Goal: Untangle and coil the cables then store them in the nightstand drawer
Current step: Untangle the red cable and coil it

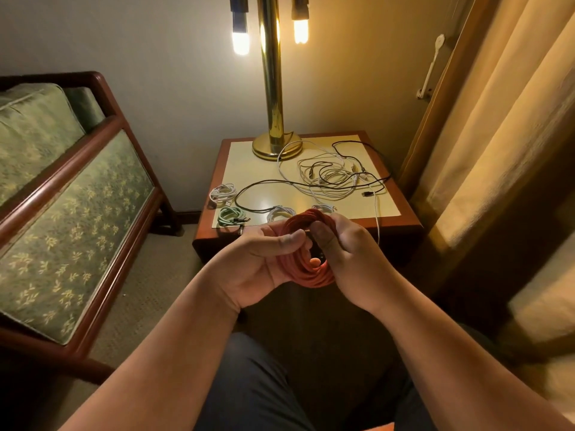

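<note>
A red cable coil [306,273] hangs in front of the nightstand [249,169], held between both hands. My left hand [261,262] grips its left side, thumb over the loops. My right hand [345,250] pinches the right side with thumb and fingers curled round it. On the nightstand top lie a coiled white cable [221,193], a coiled green cable [231,216], two more white coils [280,213] near the front edge, and a tangle of white and black cables [336,177] at the right. The drawer front is hidden behind my hands.
A brass lamp [275,141] stands at the back of the nightstand, both bulbs lit. A green upholstered chair [62,194] sits to the left, curtains [497,135] to the right. One white cable end dangles over the front right edge.
</note>
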Motion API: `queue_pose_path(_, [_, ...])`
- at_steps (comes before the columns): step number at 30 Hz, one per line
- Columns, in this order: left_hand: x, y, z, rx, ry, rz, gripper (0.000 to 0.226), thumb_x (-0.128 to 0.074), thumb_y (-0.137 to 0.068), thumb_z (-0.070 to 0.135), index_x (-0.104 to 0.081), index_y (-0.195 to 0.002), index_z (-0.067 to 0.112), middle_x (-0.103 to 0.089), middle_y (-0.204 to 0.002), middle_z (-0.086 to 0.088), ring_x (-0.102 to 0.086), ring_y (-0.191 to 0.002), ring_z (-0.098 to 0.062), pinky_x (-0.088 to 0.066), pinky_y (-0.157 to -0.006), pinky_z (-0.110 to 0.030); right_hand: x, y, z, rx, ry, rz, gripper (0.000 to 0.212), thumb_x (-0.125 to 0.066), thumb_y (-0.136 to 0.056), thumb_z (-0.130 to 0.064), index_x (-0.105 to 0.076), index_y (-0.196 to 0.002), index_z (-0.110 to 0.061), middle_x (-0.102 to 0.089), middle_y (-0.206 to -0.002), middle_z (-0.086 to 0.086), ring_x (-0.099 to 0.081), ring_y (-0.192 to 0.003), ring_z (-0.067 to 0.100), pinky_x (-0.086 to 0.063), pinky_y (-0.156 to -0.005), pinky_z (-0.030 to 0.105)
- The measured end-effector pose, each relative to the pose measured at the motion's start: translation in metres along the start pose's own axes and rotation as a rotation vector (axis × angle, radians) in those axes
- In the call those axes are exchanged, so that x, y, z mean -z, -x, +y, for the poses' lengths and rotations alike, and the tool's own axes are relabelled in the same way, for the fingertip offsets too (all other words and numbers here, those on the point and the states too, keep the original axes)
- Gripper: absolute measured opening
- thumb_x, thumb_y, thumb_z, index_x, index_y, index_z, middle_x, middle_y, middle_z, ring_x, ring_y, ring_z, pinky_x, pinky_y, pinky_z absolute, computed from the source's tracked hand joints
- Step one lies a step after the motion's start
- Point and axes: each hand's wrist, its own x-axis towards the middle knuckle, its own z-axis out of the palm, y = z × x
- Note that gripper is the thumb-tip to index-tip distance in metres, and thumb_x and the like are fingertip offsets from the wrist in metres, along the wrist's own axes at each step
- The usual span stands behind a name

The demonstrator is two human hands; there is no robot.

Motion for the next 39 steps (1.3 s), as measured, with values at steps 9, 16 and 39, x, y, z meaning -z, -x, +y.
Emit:
queue_pose_path(9, [-0.005,-0.011,-0.016,-0.102,0.281,-0.102,0.046,-0.078,-0.084,0.008,-0.058,-0.125,-0.001,-0.072,-0.094,-0.01,-0.071,-0.088,-0.019,-0.058,-0.088,-0.037,0.002,-0.006,0.003,-0.003,-0.008,0.094,0.038,-0.045,-0.105,-0.047,-0.064,-0.114,-0.016,-0.068,-0.099,0.0,-0.066,-0.092,0.012,-0.055,-0.081,0.031])
queue_pose_path(16, [-0.005,-0.016,-0.023,-0.158,0.197,-0.018,0.052,-0.061,-0.078,-0.007,-0.049,-0.128,0.003,-0.066,-0.092,-0.012,-0.069,-0.08,-0.022,-0.059,-0.076,-0.037,-0.005,-0.005,0.015,-0.042,0.0,0.122,0.043,-0.043,-0.104,-0.053,-0.065,-0.114,-0.018,-0.069,-0.096,-0.004,-0.066,-0.09,0.011,-0.056,-0.081,0.041])
queue_pose_path(39, [-0.004,-0.017,-0.031,-0.101,0.186,0.15,0.066,-0.096,-0.058,0.004,-0.061,-0.113,0.017,-0.065,-0.107,-0.018,-0.069,-0.067,-0.022,-0.06,-0.061,-0.037,-0.004,-0.004,0.03,-0.192,-0.206,-0.062,0.043,-0.038,-0.105,-0.052,-0.066,-0.103,-0.019,-0.071,-0.087,0.003,-0.071,-0.084,0.018,-0.059,-0.078,0.04])
